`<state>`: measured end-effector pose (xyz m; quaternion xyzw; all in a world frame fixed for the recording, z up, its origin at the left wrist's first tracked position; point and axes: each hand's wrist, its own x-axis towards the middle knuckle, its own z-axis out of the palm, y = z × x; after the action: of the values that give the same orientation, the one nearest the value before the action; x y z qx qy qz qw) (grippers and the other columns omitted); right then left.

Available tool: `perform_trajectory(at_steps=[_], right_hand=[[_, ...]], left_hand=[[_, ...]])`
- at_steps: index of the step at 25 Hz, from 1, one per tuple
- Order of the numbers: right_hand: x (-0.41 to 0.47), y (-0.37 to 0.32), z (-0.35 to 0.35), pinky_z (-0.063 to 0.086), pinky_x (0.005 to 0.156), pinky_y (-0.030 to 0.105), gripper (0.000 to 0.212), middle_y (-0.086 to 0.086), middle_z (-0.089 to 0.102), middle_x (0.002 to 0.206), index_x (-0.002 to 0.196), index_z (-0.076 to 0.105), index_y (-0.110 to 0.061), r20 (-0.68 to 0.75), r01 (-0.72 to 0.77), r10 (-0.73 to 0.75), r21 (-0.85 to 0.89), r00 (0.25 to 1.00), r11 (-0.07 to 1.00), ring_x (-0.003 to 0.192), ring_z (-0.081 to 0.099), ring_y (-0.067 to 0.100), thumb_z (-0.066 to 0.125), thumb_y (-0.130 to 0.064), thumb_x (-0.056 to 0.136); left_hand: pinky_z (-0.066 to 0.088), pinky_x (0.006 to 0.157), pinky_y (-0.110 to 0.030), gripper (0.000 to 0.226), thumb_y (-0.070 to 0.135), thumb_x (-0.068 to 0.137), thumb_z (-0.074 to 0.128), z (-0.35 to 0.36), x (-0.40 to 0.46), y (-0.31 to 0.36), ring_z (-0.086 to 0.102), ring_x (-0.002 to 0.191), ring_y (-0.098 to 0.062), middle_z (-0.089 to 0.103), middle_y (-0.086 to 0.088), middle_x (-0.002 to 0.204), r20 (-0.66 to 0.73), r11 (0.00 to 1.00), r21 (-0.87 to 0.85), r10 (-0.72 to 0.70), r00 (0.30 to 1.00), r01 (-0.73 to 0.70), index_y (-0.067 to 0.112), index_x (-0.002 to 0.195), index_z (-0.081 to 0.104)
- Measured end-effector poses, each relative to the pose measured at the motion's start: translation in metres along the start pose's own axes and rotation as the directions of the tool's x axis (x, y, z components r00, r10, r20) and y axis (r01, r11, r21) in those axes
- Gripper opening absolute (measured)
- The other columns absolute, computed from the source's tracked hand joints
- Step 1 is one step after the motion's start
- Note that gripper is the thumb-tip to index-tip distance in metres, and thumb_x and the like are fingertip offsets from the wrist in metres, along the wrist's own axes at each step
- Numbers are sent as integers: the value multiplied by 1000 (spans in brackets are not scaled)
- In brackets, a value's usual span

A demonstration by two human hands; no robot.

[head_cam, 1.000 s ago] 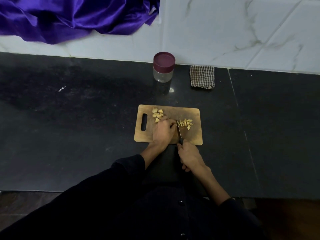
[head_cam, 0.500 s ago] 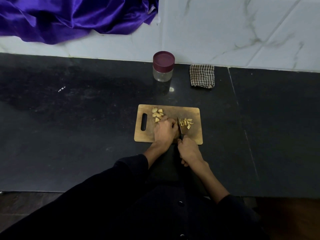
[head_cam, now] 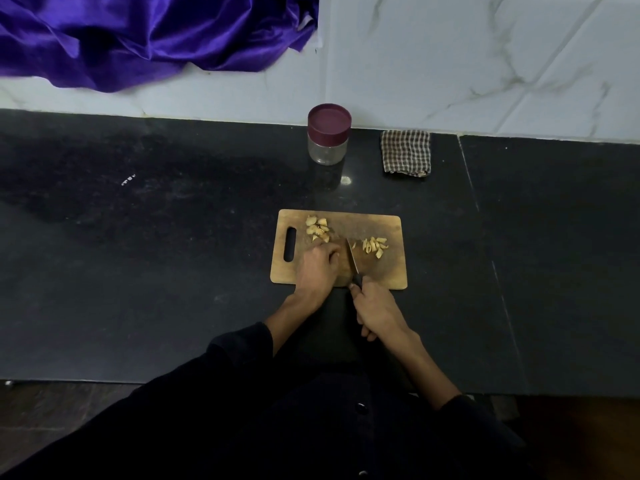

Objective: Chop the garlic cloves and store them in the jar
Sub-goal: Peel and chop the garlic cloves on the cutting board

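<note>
We are mid-chop: our right hand (head_cam: pixel 375 308) grips the knife (head_cam: pixel 352 259), our left hand (head_cam: pixel 317 263) curls over a clove on the board (head_cam: pixel 388 271). Cut garlic (head_cam: pixel 374 244) lies right of the blade, whole cloves (head_cam: pixel 317 227) left. Next, another slice; the jar (head_cam: pixel 328 135) stands lidded behind.

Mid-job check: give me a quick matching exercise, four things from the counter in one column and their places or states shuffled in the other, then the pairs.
Things:
1. jar
2. checked cloth
3. knife
4. cutting board

Places or states:
A. folded, by the wall to the right of the jar
B. gripped by the right hand, blade over the board
C. lid on, standing behind the board
D. holds two heaps of garlic pieces, left hand resting on it

Pairs: 1-C, 2-A, 3-B, 4-D
</note>
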<state>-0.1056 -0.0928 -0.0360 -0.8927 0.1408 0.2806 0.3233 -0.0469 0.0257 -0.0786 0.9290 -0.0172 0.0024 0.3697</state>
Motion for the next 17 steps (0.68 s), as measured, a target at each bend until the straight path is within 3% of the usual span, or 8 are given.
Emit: perform_trajectory(at_steps=[3,9,15,17], right_hand=[[0,0,1,61,62,47,29,16,67,92,112,49,-8,-10,-9,9,-49,1000,999,66,71,32,34,-33,107],[2,12,-9,61,61,49,26,13,67,86,110,47,-11,-115,-62,55,-56,992,996,60,71,30,34,-33,106],[5,11,-4,59,76,50,29,10,64,95,115,51,-9,-128,-23,4,-147,992,989,83,70,30,38,-33,106],[5,13,-5,55,76,44,31,8,63,96,117,53,-9,-152,-15,-8,-153,988,988,90,67,30,37,-34,106]], left_hand=[[53,79,-28,17,5,90,56,0,-3,-6,63,84,-16,67,-8,102,7,1000,6,-2,1000,2,7,99,71],[51,81,-25,15,6,89,60,-4,-2,-9,61,86,-14,66,-8,101,20,999,-35,32,999,-31,7,99,71],[49,83,-17,18,7,90,61,-8,0,-11,62,91,-11,67,-6,107,81,998,-60,24,996,-19,9,105,70],[47,82,-14,19,8,90,61,-11,1,-10,61,93,-9,68,-5,108,105,998,-58,16,994,-10,10,106,70]])
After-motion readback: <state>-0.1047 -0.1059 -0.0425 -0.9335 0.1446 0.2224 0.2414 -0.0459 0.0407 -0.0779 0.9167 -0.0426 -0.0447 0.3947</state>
